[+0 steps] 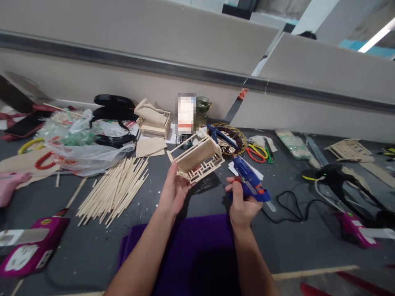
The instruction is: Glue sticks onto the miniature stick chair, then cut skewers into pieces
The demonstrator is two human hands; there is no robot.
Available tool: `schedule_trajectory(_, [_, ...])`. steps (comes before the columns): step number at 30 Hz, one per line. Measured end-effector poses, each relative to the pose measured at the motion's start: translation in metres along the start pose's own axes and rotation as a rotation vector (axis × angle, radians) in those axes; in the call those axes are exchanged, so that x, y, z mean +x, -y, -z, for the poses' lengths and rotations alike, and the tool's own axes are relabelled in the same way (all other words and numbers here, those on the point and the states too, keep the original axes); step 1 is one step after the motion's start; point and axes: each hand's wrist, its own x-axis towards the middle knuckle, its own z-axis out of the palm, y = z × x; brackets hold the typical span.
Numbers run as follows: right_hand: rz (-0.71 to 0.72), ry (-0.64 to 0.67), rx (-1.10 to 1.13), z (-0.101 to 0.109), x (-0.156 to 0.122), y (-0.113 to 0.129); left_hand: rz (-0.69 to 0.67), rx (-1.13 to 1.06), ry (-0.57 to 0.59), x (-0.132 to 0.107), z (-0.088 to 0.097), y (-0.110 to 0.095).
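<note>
My left hand (173, 190) is closed around the lower end of a small wooden box-shaped model (196, 158) built of thin sticks, held tilted above the dark table. My right hand (241, 202) grips a blue hot glue gun (249, 179), its nozzle pointing up and left toward the model's latticed side. A black cord (290, 205) trails from the gun to the right. A purple cloth (197, 250) lies under my forearms.
A pile of wooden sticks (115, 190) lies to the left, beside plastic bags (83, 144). Another wooden model (153, 119) stands at the back. Scissors (257, 151), a wire basket (230, 137), a pink box (33, 246) and a second pink glue gun (354, 228) lie around.
</note>
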Motion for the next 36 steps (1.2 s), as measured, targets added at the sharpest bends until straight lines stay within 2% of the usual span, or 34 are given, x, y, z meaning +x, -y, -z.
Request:
schedule_trajectory(4, [-0.026,-0.031,0.11,0.0,0.003,-0.001,0.046,-0.035,0.017,0.003,0.003,-0.002])
schedule_trajectory(8, [-0.064,0.056,0.031,0.002,0.004,-0.002,0.043,-0.047,0.008,0.004,0.005,-0.001])
schedule_trajectory(12, [-0.098,0.186,-0.194,0.006,0.003,-0.006,-0.087,-0.033,-0.078,0.005,0.005,0.0])
schedule_trajectory(17, [0.022,0.325,-0.396,0.007,0.002,-0.012,-0.289,-0.004,-0.167,0.002,0.0,0.002])
schedule_trajectory(21, [0.073,0.329,-0.437,0.007,0.001,-0.013,-0.351,0.031,-0.181,-0.001,-0.004,0.004])
schedule_trajectory(27, [0.025,0.297,-0.423,0.007,0.0,-0.014,-0.341,0.066,-0.209,0.0,-0.001,0.005])
schedule_trajectory(29, [-0.017,0.208,-0.355,0.004,-0.001,-0.013,-0.296,0.066,-0.182,0.002,0.001,0.003])
schedule_trajectory(32, [-0.097,0.056,-0.161,-0.001,0.001,-0.01,-0.102,0.062,-0.111,0.006,0.006,0.001])
schedule_trajectory(36, [-0.154,-0.007,0.056,-0.005,0.009,-0.01,0.163,0.051,-0.021,0.011,0.011,0.002])
